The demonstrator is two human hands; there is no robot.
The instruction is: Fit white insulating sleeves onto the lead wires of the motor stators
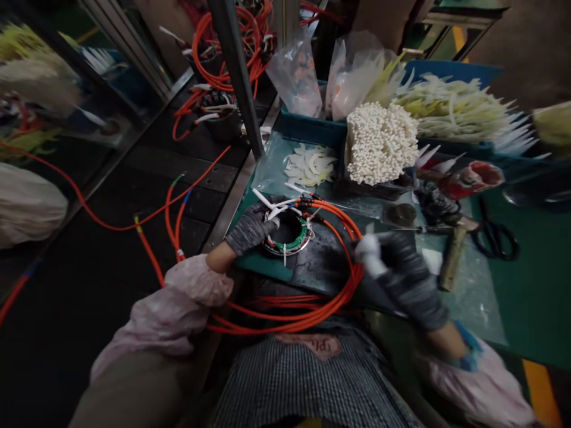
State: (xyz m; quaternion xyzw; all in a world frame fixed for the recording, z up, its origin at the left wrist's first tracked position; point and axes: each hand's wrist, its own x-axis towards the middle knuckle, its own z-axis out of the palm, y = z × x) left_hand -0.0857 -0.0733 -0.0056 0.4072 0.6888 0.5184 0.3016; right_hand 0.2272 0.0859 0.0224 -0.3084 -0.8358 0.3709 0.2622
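A ring-shaped motor stator [294, 245] with a green inner rim and white ties lies on a dark plate on the bench. My left hand [252, 229], in a grey glove, is closed at its left rim, by the white sleeved leads [277, 209]. Thick orange cables [343, 291] run from the stator's top, loop round to the right and pass in front of my apron. Just right of that loop is my right hand [408, 276], also gloved, with white-covered fingertips. Motion smears its fingers, so whether it holds anything cannot be made out.
Behind the stator lie white sleeve pieces [310, 164] and a bundle of white tubes [381, 142]. A bin of pale strips [459, 110] stands at back right. Black scissors [495, 238] and a wooden-handled hammer [454, 255] lie right. More orange-cabled stators [218, 113] sit back left.
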